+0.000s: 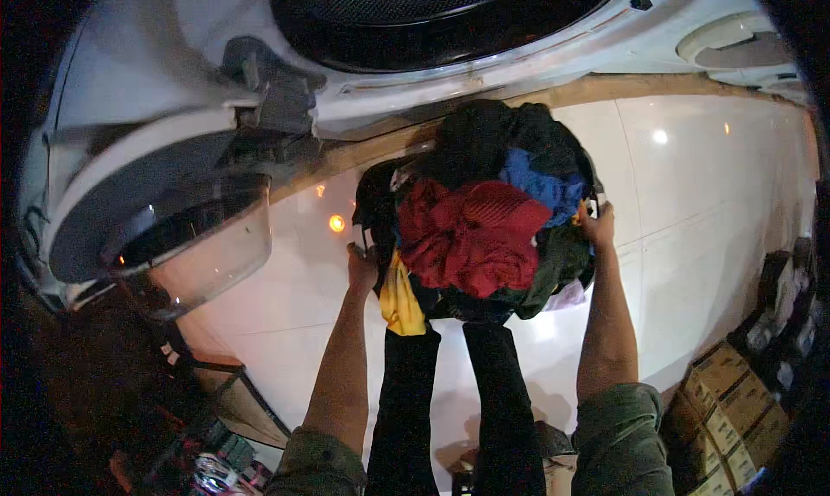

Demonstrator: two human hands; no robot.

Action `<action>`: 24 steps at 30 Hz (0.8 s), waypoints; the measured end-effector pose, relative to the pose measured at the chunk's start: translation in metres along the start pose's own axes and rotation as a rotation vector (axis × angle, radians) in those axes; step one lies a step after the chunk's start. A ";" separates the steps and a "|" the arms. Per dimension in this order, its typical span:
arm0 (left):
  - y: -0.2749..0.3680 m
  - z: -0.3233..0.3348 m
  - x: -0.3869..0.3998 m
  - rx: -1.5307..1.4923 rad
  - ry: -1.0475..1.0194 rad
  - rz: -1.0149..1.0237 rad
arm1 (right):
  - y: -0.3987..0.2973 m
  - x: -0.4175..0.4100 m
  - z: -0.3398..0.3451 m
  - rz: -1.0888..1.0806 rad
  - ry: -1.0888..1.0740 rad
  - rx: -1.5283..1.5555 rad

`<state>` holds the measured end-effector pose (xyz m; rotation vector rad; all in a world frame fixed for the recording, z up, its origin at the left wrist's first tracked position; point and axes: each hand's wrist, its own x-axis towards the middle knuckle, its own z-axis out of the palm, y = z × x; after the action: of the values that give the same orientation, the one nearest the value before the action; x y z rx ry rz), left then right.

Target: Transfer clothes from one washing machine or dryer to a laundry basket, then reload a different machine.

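A dark laundry basket (371,194) heaped with clothes is held in front of my legs, its bottom hidden by the load. My left hand (362,266) grips its left side, and my right hand (598,225) grips the right side. On top lies a dark red garment (473,237), with a blue cloth (541,183) beside it and black clothes (480,133) at the far end. A yellow cloth (401,298) hangs over the near left edge. Dark green fabric (559,263) and a pale lilac piece (568,296) show at the near right.
A white front-loading machine (415,91) stands ahead with its round door (214,237) swung out to the left. Another round opening (739,45) is at the far right. Cardboard boxes (733,405) are stacked at lower right. Assorted items (224,463) lie at lower left on the tiled floor (285,288).
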<state>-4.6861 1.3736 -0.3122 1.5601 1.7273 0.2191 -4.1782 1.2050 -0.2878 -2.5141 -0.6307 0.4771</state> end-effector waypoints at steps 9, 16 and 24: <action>-0.078 0.046 -0.111 -0.032 -0.082 0.069 | 0.013 -0.050 -0.006 -0.100 -0.116 -0.238; -0.254 -0.045 -0.151 -0.606 0.003 -0.455 | -0.060 -0.155 0.038 -0.020 -0.267 -0.192; -0.260 -0.077 -0.165 0.059 0.059 -0.279 | 0.000 -0.229 0.065 -0.004 -0.374 -0.133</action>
<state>-4.9448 1.1923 -0.3452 1.3452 1.9900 0.0748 -4.3970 1.1113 -0.2933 -2.5660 -0.8292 0.9447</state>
